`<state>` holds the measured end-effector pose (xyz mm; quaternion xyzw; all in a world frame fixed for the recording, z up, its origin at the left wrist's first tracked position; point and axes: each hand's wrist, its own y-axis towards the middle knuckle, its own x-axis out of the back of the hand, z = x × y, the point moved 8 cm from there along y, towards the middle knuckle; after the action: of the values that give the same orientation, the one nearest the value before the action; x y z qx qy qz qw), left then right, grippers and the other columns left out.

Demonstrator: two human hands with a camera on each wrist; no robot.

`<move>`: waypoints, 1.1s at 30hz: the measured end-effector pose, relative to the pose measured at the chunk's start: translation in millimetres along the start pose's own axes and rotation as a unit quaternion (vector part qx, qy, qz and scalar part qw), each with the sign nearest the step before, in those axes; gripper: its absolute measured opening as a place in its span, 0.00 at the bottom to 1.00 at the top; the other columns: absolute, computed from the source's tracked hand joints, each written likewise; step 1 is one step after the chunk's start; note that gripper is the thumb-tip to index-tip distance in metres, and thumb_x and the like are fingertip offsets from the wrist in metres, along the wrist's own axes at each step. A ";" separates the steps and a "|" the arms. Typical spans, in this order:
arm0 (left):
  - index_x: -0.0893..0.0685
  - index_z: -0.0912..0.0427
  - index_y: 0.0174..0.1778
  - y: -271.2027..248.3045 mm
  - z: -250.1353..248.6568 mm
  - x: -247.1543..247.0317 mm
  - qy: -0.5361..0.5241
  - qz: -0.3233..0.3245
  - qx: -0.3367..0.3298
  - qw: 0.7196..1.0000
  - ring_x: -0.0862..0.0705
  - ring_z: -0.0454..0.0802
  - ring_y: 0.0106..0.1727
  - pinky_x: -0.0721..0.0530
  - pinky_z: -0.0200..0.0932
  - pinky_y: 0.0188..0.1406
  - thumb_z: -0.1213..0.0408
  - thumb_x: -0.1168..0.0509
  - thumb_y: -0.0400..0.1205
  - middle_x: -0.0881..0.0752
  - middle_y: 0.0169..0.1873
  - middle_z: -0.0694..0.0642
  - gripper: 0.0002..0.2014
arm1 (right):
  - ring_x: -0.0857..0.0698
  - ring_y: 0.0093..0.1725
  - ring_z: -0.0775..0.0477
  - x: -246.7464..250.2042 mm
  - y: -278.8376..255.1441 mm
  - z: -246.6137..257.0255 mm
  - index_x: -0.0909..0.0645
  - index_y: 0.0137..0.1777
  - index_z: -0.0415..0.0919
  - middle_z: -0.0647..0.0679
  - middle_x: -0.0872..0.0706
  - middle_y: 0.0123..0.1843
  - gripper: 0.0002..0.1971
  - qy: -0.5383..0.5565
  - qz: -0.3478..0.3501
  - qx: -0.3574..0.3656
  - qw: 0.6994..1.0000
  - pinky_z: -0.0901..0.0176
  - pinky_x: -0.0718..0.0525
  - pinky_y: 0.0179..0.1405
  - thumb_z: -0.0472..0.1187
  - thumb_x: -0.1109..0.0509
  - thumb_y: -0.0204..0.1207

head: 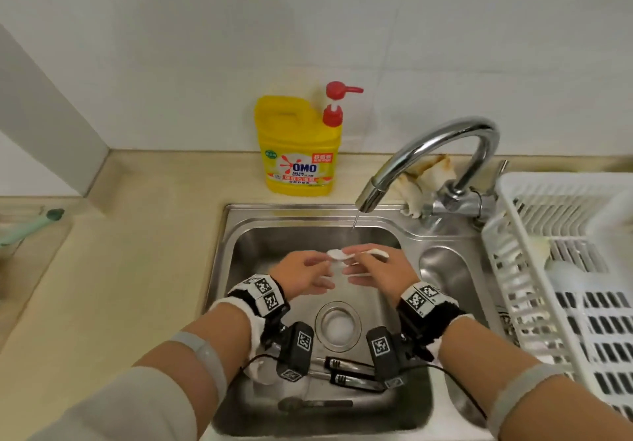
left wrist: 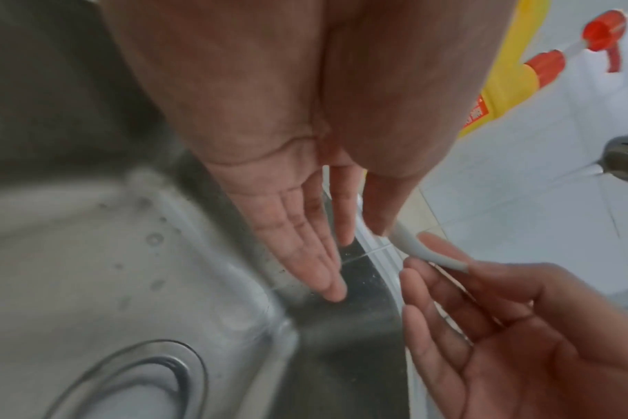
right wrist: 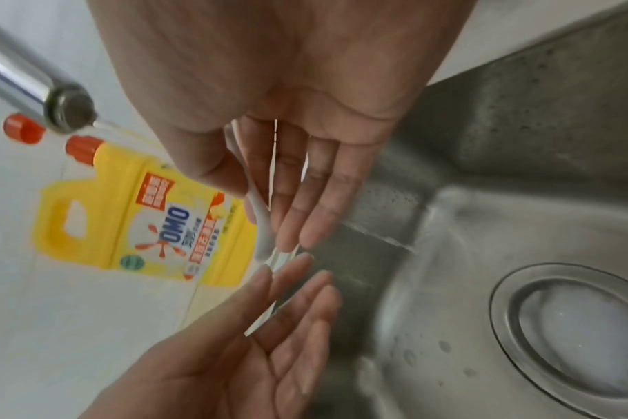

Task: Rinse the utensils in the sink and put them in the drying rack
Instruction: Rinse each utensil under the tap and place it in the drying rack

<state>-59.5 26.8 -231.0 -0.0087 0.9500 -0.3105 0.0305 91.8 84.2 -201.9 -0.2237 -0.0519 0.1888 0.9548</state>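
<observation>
Against the white tiled wall (head: 308,22), a yellow OMO dish-soap bottle (head: 297,146) with red pump (head: 337,98), upright on the beige countertop (head: 137,252). Right of it, a crumpled stained cloth (head: 424,180). Far left, a green-handled tool (head: 30,226), lying flat.

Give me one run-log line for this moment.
step: rinsing; right hand: pinches handle of small white spoon; left hand: pinches its bowl; chrome tap: running; black-handled utensils: in steel sink
</observation>
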 end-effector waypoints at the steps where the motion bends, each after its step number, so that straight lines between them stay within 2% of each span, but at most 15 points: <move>1: 0.17 0.63 0.66 2.3 -6.6 -5.4 -0.034 0.006 -0.009 0.999 0.09 0.53 0.44 0.11 0.40 0.44 0.65 0.36 0.88 0.12 0.50 0.62 0.12 | 0.08 0.46 0.40 4.0 2.0 3.0 0.08 0.50 0.36 0.34 0.07 0.45 0.12 0.003 -0.003 0.003 1.000 0.48 0.08 0.47 0.28 0.34 0.81; 4: 0.16 0.63 0.66 11.0 -21.5 -11.2 -0.105 0.011 -0.031 0.994 0.10 0.55 0.50 0.11 0.41 0.49 0.68 0.36 0.87 0.10 0.52 0.63 0.12 | 0.08 0.44 0.44 12.6 8.6 7.5 0.08 0.50 0.37 0.36 0.07 0.44 0.12 0.019 -0.007 0.004 1.000 0.54 0.09 0.46 0.27 0.33 0.80; 8: 0.16 0.65 0.65 20.8 -32.4 -12.0 -0.162 0.009 -0.037 0.986 0.09 0.53 0.48 0.12 0.44 0.55 0.73 0.35 0.86 0.10 0.49 0.65 0.12 | 0.07 0.48 0.44 16.0 15.7 13.7 0.09 0.55 0.36 0.34 0.07 0.46 0.13 0.012 0.015 0.017 1.000 0.54 0.10 0.49 0.27 0.34 0.80; 11: 0.15 0.70 0.62 27.2 -42.5 -14.8 -0.137 0.004 -0.075 0.988 0.11 0.50 0.45 0.11 0.41 0.54 0.77 0.35 0.85 0.12 0.49 0.66 0.11 | 0.07 0.45 0.45 19.8 19.5 17.3 0.10 0.55 0.36 0.35 0.07 0.44 0.10 0.029 0.010 0.015 0.999 0.53 0.10 0.47 0.29 0.32 0.81; 14: 0.12 0.66 0.55 35.3 -46.4 -14.0 -0.110 -0.032 -0.087 0.990 0.10 0.55 0.49 0.11 0.46 0.57 0.79 0.32 0.81 0.11 0.52 0.67 0.10 | 0.08 0.41 0.45 27.8 21.9 20.1 0.12 0.54 0.34 0.37 0.07 0.40 0.07 0.053 -0.019 0.016 0.998 0.50 0.08 0.45 0.33 0.30 0.82; 17: 0.14 0.69 0.57 41.9 -45.1 -13.4 -0.083 -0.067 -0.087 0.991 0.10 0.57 0.49 0.10 0.48 0.55 0.77 0.28 0.79 0.11 0.54 0.72 0.12 | 0.10 0.34 0.45 38.9 23.6 20.4 0.15 0.52 0.30 0.39 0.09 0.35 0.05 0.021 -0.057 0.032 0.998 0.54 0.09 0.36 0.33 0.28 0.80; 21: 0.15 0.69 0.53 43.9 -48.3 -14.4 -0.028 -0.084 -0.113 0.990 0.09 0.53 0.40 0.10 0.42 0.42 0.70 0.24 0.78 0.09 0.42 0.67 0.10 | 0.13 0.31 0.47 43.3 26.4 20.6 0.14 0.49 0.31 0.40 0.09 0.35 0.04 -0.009 -0.064 0.034 0.997 0.56 0.12 0.33 0.33 0.26 0.79; 24: 0.11 0.66 0.51 47.3 -47.9 -10.9 -0.005 -0.093 -0.109 0.990 0.09 0.49 0.37 0.11 0.39 0.37 0.65 0.24 0.79 0.08 0.35 0.60 0.09 | 0.13 0.30 0.49 43.3 29.5 21.6 0.13 0.49 0.30 0.39 0.10 0.35 0.04 -0.004 -0.058 0.033 0.998 0.59 0.13 0.32 0.33 0.25 0.78; 27: 0.11 0.67 0.54 49.7 -47.5 -8.1 0.009 -0.087 -0.105 0.991 0.07 0.49 0.39 0.10 0.38 0.38 0.69 0.29 0.83 0.08 0.38 0.61 0.07 | 0.13 0.30 0.49 41.5 31.9 21.0 0.13 0.50 0.30 0.38 0.10 0.36 0.05 0.005 -0.050 0.028 0.998 0.60 0.12 0.32 0.32 0.25 0.78; 30: 0.13 0.68 0.60 48.8 -47.1 -8.1 -0.009 -0.057 -0.099 0.993 0.07 0.48 0.41 0.10 0.35 0.41 0.74 0.34 0.85 0.08 0.43 0.62 0.10 | 0.10 0.32 0.47 38.0 33.7 18.1 0.14 0.51 0.31 0.37 0.09 0.38 0.05 0.022 -0.047 0.018 0.998 0.58 0.10 0.35 0.32 0.26 0.79; 33: 0.11 0.63 0.58 46.3 -49.4 -5.1 0.003 -0.053 -0.109 0.993 0.08 0.51 0.45 0.09 0.41 0.49 0.77 0.32 0.82 0.08 0.47 0.63 0.11 | 0.09 0.35 0.45 31.9 34.1 15.2 0.15 0.50 0.32 0.35 0.08 0.40 0.03 0.044 -0.040 0.009 0.998 0.56 0.09 0.39 0.31 0.28 0.80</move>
<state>-57.5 93.5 -218.4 -0.0613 0.9765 -0.2062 0.0104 107.0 130.9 -203.1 -0.2207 -0.0169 0.1408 0.9650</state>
